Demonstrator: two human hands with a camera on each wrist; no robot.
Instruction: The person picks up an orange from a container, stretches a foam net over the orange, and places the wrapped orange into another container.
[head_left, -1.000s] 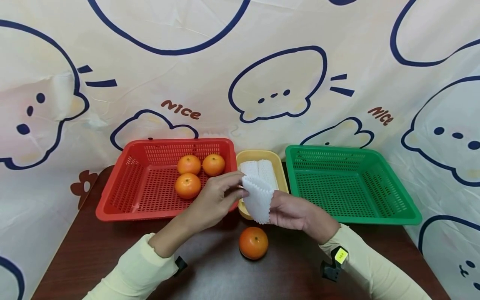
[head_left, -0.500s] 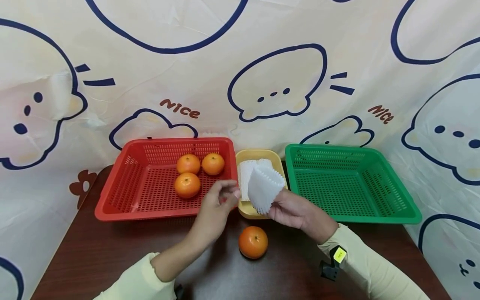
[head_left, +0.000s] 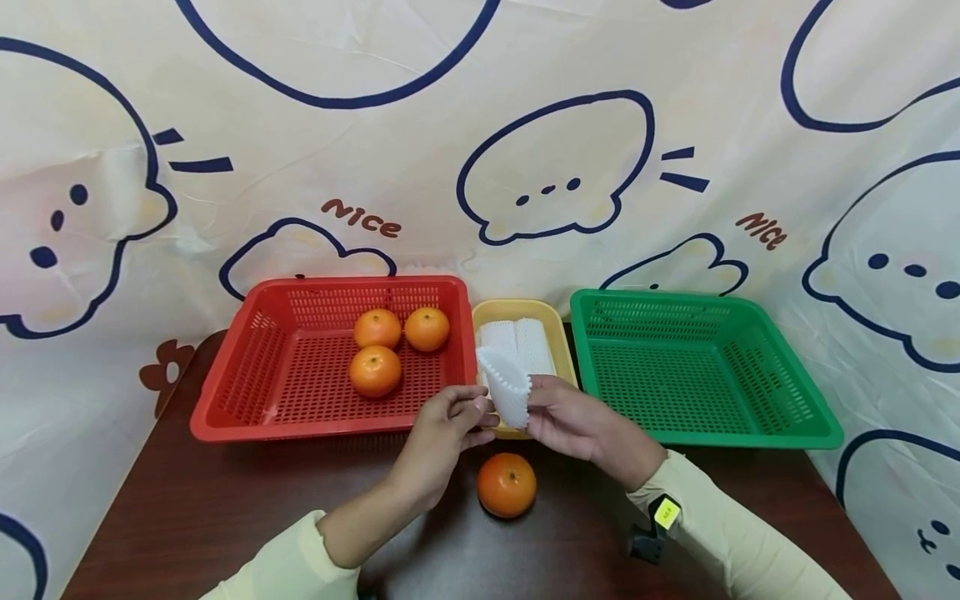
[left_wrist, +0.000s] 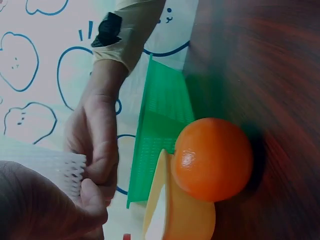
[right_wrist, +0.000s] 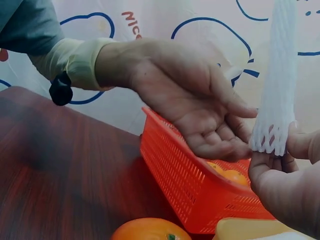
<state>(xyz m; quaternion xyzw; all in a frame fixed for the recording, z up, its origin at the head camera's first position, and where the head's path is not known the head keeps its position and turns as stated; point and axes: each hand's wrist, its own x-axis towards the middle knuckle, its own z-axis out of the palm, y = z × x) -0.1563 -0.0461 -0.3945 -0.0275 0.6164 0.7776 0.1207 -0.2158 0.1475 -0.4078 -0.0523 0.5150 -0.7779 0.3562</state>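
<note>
My right hand (head_left: pixel 577 421) pinches a white foam fruit net (head_left: pixel 507 387) near its lower end, thumb on one side and fingers on the other. The net stands tilted above the yellow tub, its zigzag-edged mouth facing up. My left hand (head_left: pixel 450 433) is just left of it; in the right wrist view this left hand (right_wrist: pixel 185 100) has loosely bent fingers at the net's edge, the thumb apart from the other fingers. On the table below both hands sits a single orange (head_left: pixel 507 486), large in the left wrist view.
A red basket (head_left: pixel 292 429) with 3 oranges (head_left: pixel 376 371) stands at the left. In the middle, a yellow tub (head_left: pixel 564 354) holds more white foam nets (head_left: pixel 534 342). At the right is a green basket (head_left: pixel 705 375). A patterned cloth (head_left: pixel 555 275) hangs behind.
My left hand came off the net, moved down and left, then returned to its edge. The net swung right, then back left and slightly lower in my right hand. The orange stayed put.
</note>
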